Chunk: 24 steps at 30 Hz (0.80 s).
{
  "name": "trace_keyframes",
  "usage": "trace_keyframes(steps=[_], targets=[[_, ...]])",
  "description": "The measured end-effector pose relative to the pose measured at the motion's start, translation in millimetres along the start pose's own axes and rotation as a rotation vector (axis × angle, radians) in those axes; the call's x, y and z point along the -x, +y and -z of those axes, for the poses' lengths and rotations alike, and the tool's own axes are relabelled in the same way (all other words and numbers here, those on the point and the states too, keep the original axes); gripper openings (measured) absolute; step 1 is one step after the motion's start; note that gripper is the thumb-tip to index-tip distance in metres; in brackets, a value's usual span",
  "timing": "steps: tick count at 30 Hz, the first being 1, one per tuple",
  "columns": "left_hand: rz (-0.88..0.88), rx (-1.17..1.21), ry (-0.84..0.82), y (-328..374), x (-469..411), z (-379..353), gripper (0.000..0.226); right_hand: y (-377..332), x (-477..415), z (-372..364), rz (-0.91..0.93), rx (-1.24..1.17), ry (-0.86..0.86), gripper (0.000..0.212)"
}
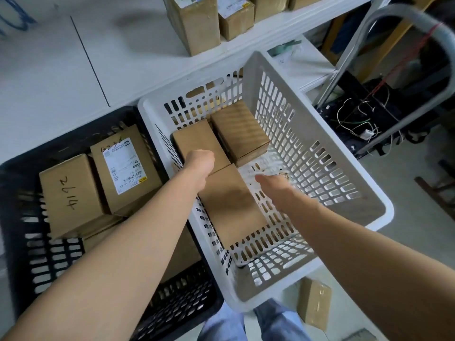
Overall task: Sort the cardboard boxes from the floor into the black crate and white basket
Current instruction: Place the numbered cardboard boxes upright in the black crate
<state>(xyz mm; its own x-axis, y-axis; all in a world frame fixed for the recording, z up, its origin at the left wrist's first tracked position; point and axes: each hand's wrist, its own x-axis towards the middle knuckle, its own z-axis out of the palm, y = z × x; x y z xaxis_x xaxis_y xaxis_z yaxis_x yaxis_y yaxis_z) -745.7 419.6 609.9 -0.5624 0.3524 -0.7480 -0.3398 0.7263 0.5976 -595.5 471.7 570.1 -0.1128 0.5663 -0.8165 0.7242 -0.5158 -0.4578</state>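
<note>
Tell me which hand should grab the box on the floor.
Probably right: the box lies beside the basket, below the right forearm, while the left hand reaches in from the crate side.

Crate [49, 262] left of basket [307, 156] (boxes [73, 193] inside)

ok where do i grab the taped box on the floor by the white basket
Probably across its two long sides, reaching down from above with the right hand: the taped box sits on the floor beside the white basket, with its top uncovered.
</note>
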Motion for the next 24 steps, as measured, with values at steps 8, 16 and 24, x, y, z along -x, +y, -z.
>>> trace_keyframes(steps=[8, 16, 24], targets=[[-0.330, -0.013, -0.134, 31, 72, -14, 0.015, -19, 67, 51, 0.260, -0.270, 0.069, 0.044], [-0.556, -0.107, -0.438, 41, 161, -54, 0.030, 26, 143, 110, 0.413, -0.461, 0.384, 0.049], [-0.659, -0.267, -0.808, -5, 250, -103, 0.026, 134, 232, 150, 0.333, -0.718, 0.745, 0.048]])
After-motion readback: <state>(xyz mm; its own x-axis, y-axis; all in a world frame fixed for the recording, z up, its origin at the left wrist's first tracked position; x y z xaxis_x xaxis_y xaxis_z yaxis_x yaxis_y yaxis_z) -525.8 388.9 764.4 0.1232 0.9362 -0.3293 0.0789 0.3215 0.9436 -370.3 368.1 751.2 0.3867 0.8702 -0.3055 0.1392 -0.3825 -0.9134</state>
